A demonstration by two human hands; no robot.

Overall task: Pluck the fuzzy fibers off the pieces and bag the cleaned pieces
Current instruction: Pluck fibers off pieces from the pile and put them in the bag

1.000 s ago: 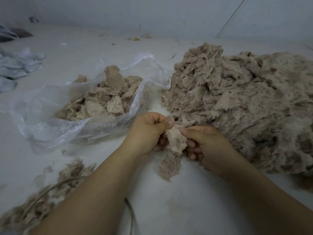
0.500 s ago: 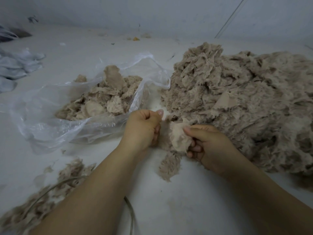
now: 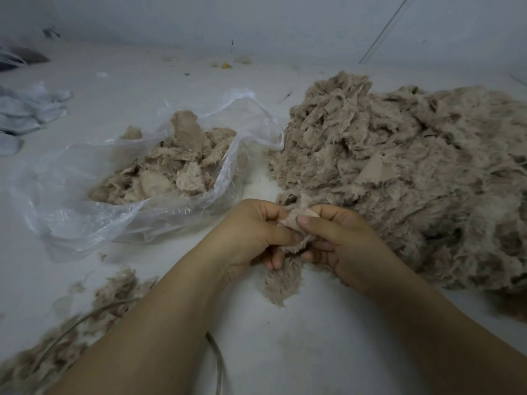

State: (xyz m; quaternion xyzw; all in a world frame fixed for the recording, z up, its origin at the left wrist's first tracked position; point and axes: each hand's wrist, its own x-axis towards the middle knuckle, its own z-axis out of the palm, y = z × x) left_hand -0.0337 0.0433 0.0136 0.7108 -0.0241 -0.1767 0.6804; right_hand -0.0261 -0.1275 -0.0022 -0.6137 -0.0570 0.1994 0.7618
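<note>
Head view, single moment. Both hands were working one small tan piece (image 3: 296,226), held above the surface (image 3: 285,352) just in front of the big heap. The left hand (image 3: 251,238) had its fingers curled round the piece's left edge, thumb pressed on top. The right hand (image 3: 339,238) pinched the right edge between thumb and forefinger. A fuzzy tuft (image 3: 281,283) hung below the two hands; whether it was attached to the piece or already lying loose on the surface could not be told.

Progress, as judged from the layout:
- The clear plastic bag (image 3: 71,212), lying open to the left of the hands, held a modest mound of bagged pieces (image 3: 168,172).
- The unprocessed heap (image 3: 413,178) on the right was far larger than the bag's contents and lay close behind the right hand.
- Plucked fluff (image 3: 111,292) lay scattered on the surface at lower left, beside the left forearm.

Estimate: early-to-middle stage; most pieces remained to be cleaned. The piece in hand appeared partway through plucking and was not yet bagged.

A thin cable (image 3: 218,363) ran under the left forearm. Pale blue cloth (image 3: 25,109) lay at far left.
</note>
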